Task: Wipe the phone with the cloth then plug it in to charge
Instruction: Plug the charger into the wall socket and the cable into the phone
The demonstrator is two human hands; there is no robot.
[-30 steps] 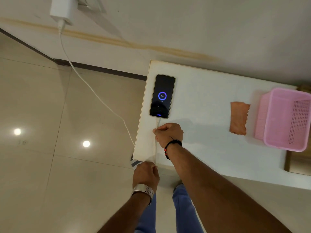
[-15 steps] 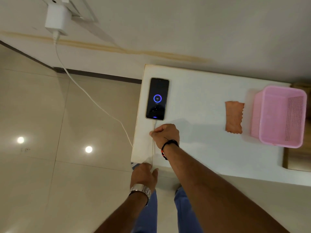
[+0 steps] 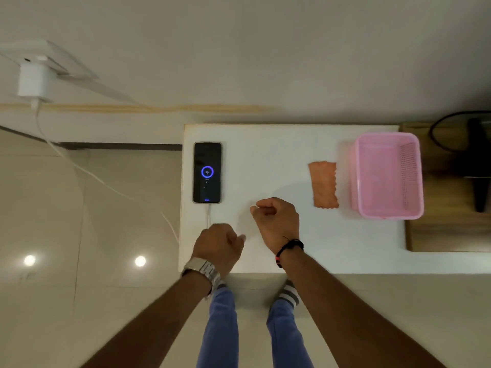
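Observation:
A black phone (image 3: 207, 172) lies face up near the left edge of the white table (image 3: 279, 155), its screen lit with a blue charging ring. A white cable (image 3: 208, 216) runs from its near end, off the table's left side and up to a white charger (image 3: 33, 80) in a wall socket. The orange cloth (image 3: 323, 185) lies flat beside a pink basket. My left hand (image 3: 219, 248), with a metal watch, hovers curled just below the cable. My right hand (image 3: 275, 221) is a loose fist to the right of the phone, holding nothing.
A pink plastic basket (image 3: 386, 176) stands at the table's right end. Beyond it a wooden surface (image 3: 449, 235) carries a dark object and a black cord. The table backs onto a wall. Tiled floor lies to the left; my legs stand at the near edge.
My right hand has let go of the cable and moved right, away from the phone. My left hand has risen from the table's edge onto the tabletop. The camera has shifted right.

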